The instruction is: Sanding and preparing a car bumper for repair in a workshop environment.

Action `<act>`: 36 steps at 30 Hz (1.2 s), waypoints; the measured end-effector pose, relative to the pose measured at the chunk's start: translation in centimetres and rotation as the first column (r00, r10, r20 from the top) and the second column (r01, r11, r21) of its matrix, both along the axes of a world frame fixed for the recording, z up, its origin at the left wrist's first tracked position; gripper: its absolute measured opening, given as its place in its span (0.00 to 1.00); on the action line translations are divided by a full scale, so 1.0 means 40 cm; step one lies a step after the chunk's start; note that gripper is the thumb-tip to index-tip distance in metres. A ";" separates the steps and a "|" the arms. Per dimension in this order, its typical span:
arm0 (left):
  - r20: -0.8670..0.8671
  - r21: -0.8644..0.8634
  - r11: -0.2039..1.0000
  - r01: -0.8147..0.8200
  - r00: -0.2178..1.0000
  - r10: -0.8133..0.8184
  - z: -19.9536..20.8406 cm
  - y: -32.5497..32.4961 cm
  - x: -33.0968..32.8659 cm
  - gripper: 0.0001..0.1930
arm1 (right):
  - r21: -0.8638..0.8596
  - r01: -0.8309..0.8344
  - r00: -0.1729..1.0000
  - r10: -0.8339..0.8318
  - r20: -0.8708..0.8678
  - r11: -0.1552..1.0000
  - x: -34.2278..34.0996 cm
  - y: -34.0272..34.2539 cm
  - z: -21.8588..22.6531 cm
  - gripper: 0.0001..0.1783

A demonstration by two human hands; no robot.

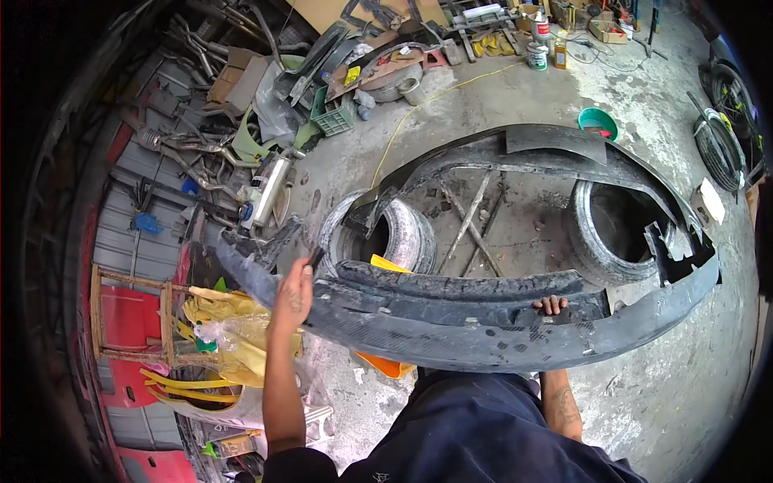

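Observation:
A dark grey car bumper (499,342) lies across in front of me, scuffed and dusty, its long curved face toward my body. My right hand (551,306) reaches from beneath, its fingers curled over the bumper's inner edge. At the bumper's left part my left hand (293,299) is raised, fingers closed, with a small dark thing (316,257) at the fingertips; its kind does not show. Two worn tyres, a left tyre (423,241) and a right tyre (581,233), stand beneath the bumper. A black curved panel (475,145) arches along the far side.
Crossed sticks (469,221) lie between the tyres. Exhaust pipes (197,165), a green crate (332,119) and yellow plastic sheeting (241,326) crowd the left. A green basin (597,122) sits on the far floor. Cans (537,56) stand at the back, and wheels (719,149) at the right.

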State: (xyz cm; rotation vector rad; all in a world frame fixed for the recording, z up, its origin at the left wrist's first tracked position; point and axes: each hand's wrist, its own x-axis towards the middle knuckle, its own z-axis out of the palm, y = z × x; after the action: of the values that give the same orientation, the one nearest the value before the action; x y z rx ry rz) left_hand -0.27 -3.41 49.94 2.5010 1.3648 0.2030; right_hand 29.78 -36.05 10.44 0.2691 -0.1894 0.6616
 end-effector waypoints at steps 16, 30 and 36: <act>0.249 -0.085 0.996 -0.020 0.968 0.041 -0.405 0.078 -0.013 0.14 | 0.036 -0.066 0.984 0.059 0.169 0.997 0.129 0.119 -0.362 0.13; 0.240 0.038 0.996 0.083 0.967 -0.090 -0.631 0.101 0.081 0.15 | -0.004 -0.077 0.992 0.077 0.098 0.997 0.177 0.159 -0.613 0.16; 0.210 0.054 0.996 0.074 0.974 -0.083 -0.756 0.042 0.099 0.14 | -0.048 -0.107 0.993 0.109 0.044 0.993 0.185 0.127 -0.703 0.17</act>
State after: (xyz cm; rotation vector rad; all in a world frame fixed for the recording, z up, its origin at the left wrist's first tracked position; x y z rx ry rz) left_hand 3.70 -1.73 19.69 2.4812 1.1869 0.4746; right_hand 37.18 -30.95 -17.67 0.2209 -0.2047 0.7786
